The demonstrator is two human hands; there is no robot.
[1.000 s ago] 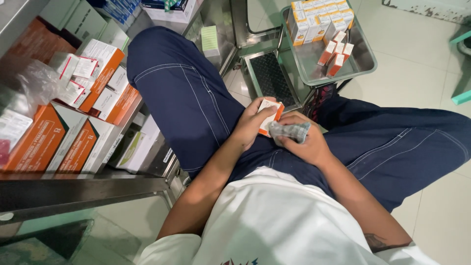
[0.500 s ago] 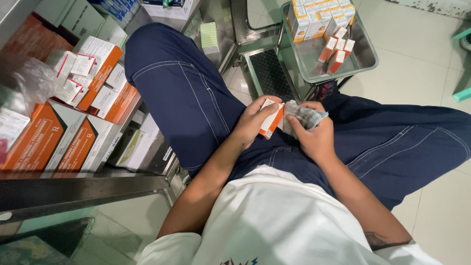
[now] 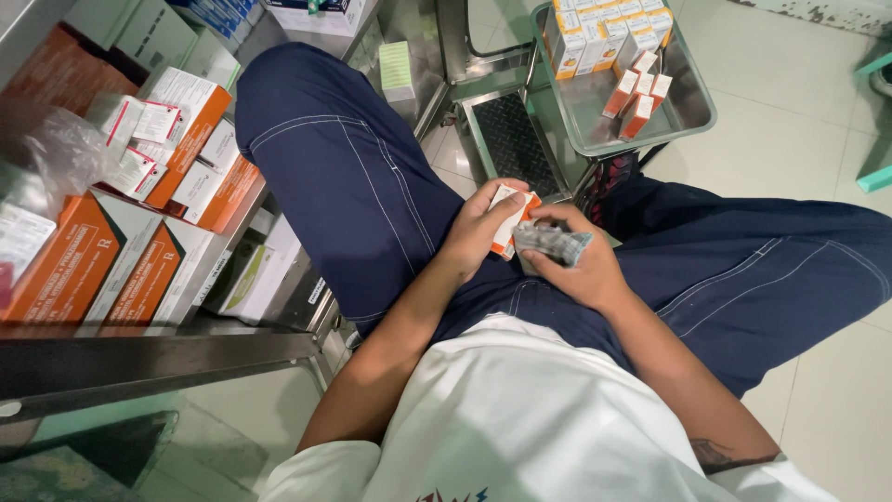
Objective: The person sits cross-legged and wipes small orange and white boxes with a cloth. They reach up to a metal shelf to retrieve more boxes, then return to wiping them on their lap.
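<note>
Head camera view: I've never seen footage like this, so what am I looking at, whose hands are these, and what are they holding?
There is only one picture of this moment, taken by a camera worn on a person's head and looking down at their lap. The person sits in dark blue trousers and a white shirt. Their left hand holds a small orange and white carton. Their right hand holds a silvery blister strip right beside it. Ahead stands a metal tray with more small orange and white boxes. On the left, a metal shelf carries larger orange and white cartons.
</note>
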